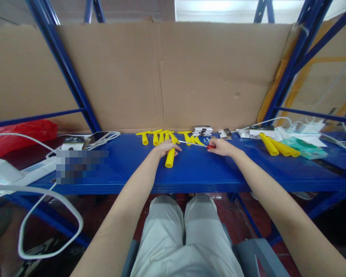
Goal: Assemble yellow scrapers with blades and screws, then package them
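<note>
My left hand [164, 147] is closed around a yellow T-shaped handle [170, 158], whose round hollow end points toward me. My right hand [221, 147] grips the red handle of a screwdriver [210, 146]. Its thin metal shaft reaches left to the head of the yellow piece; whether the tip touches it I cannot tell. Behind my hands, several more yellow T-shaped handles [145, 138] lie in a row on the blue table [127, 161]. A stack of small black-and-white boxes [202, 131] stands just beyond the screwdriver.
On the right lie more yellow handles [269, 145], a green plastic bag [308, 148] and white cables. A white power strip [25, 173], a small box [73, 143] and a red bag [31, 134] are at left. A cardboard panel [161, 77] closes the back between blue posts.
</note>
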`<state>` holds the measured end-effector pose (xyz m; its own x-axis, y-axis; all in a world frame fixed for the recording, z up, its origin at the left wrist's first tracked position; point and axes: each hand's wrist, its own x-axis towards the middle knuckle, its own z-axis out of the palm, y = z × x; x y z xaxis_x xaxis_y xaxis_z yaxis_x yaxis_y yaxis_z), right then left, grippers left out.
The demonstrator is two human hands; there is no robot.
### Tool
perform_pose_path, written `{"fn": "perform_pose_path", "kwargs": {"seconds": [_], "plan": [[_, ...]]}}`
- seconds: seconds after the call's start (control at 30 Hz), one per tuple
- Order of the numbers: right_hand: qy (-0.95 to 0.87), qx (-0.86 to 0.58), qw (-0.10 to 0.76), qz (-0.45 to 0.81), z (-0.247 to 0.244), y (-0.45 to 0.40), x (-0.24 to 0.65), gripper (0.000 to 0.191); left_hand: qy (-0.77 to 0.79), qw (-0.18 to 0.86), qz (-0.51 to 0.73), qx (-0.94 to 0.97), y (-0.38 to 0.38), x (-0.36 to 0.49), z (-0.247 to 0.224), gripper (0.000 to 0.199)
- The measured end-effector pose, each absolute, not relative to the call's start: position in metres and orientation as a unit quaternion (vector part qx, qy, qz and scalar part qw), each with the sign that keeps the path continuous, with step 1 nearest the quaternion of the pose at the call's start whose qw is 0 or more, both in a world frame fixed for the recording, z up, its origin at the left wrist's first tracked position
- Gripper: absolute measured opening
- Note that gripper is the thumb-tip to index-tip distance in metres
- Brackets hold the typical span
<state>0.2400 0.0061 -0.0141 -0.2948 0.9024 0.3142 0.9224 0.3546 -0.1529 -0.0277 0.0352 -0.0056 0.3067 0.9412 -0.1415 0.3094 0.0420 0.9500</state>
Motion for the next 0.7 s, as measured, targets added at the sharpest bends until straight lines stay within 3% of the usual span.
{"fn": "perform_pose_path", "kwargs": {"seconds": [0.13,0.47,0.7], "plan": [[-0.804,-0.565,0.181,-0.027,-0.0121,0.0060,0.2429,0.009,0.500,0.521,0.307,0.621,0.0346,-0.0287,-0.0067,0.029],[-0.804,-0.566,0.181,-0.023,-0.0116,0.0071,0.2469,0.007,0.512,0.472,0.274,0.663,0.0310,-0.0262,-0.0017,0.009],[-0.771,-0.608,0.169,-0.086,-0.0063,-0.0004,0.2410,0.021,0.516,0.459,0.260,0.675,0.0328,-0.0275,-0.0027,0.010]]}}
